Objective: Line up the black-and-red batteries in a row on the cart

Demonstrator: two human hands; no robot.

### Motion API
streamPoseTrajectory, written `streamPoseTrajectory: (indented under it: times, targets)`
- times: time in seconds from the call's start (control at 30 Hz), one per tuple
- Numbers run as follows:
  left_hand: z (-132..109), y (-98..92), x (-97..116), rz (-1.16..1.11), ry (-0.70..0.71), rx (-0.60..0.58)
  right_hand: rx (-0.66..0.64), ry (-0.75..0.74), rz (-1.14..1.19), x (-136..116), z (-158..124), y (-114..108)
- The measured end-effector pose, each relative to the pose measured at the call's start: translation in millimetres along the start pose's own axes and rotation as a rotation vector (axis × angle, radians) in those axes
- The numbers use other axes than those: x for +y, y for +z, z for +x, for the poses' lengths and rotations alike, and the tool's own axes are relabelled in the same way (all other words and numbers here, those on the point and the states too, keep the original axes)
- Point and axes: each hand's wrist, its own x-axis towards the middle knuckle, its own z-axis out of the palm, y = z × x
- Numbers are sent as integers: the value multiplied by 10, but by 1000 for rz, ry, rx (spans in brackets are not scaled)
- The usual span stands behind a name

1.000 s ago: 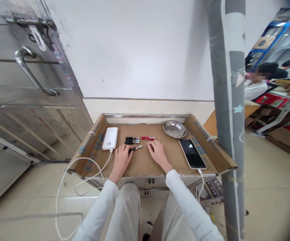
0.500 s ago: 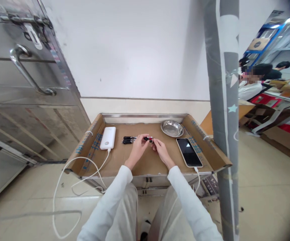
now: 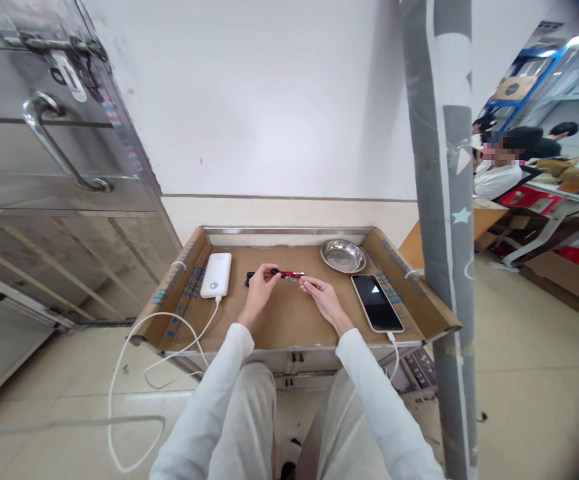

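Note:
My left hand [image 3: 259,288] is closed around a black pen [image 3: 282,274], which points right toward my other hand. Just behind it a red pen [image 3: 293,273] lies crosswise, partly covered by my left fingers. More black pens [image 3: 248,277] rest to the left, mostly hidden behind that hand. My right hand [image 3: 323,295] has its thumb and fingertips pinched together close to the black pen's tip; whatever is between them is too small to make out.
The cardboard-lined tabletop [image 3: 289,320] has raised sides. A white power bank [image 3: 216,275] with a cable lies at left. A steel dish [image 3: 343,257] and a phone [image 3: 377,303] with a cable are at right. A wrapped pole [image 3: 444,200] stands beside the table.
My left hand has moved left with the black pen, opening a gap between my hands. More of the red pen shows now, and the black pens at left are more covered.

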Motion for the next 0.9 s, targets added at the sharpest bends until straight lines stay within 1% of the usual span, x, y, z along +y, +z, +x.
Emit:
streamPoseTrajectory:
  times: [0.07,0.13,0.23,0.3,0.4,0.47,0.57,0.63,0.7,0.73,0.9]
  targets:
    - [-20,50,-62,153,87,-75,12,-64,-121,25,0,25]
    - [-47,112,-94,390,196,-124,2,-145,-299,52,7,53]
    - [-109,189,-105,724,294,-101,-30,-307,-605,89,43,85]
    - [-164,211,-102,841,313,-51,-73,-404,-777,108,74,88]
    - [-256,204,-95,894,334,-3,-141,-477,-918,123,93,61]
    - [-304,193,-92,907,353,-37,-154,-495,-953,130,73,28]
    - [-331,200,-93,943,383,-131,-114,-525,-996,150,16,-28]
    - [-326,217,-94,965,378,-152,-53,-523,-1017,169,-16,-55]
    - [-318,231,-93,985,353,-133,-9,-502,-1021,183,-31,-63]
    - [-314,235,-93,995,337,-114,-8,-495,-1021,185,-30,-59]
    - [-261,240,-104,1041,271,11,-67,-549,-1016,154,24,16]
